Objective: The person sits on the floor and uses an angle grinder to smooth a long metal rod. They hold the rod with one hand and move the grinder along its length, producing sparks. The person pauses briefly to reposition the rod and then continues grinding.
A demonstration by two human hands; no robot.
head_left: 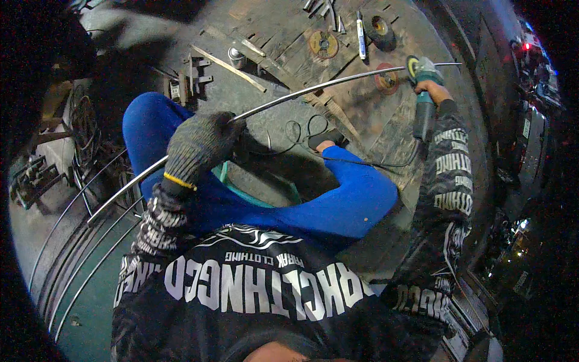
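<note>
Nearest, the left hand [202,145] in a grey knit glove is closed around a long curved silver metal rod [313,89] spanning the worn workbench [271,30]. Right hand [429,89] grips a green angle grinder [421,72] at the rod's far end. Stiff, springy and probably slick, the rod seems best gripped mid-length.

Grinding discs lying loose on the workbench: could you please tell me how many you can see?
3: a yellowish disc at top centre, a dark disc to its right, and a reddish disc just under the metal rod. Others may hide among the clutter.
</note>
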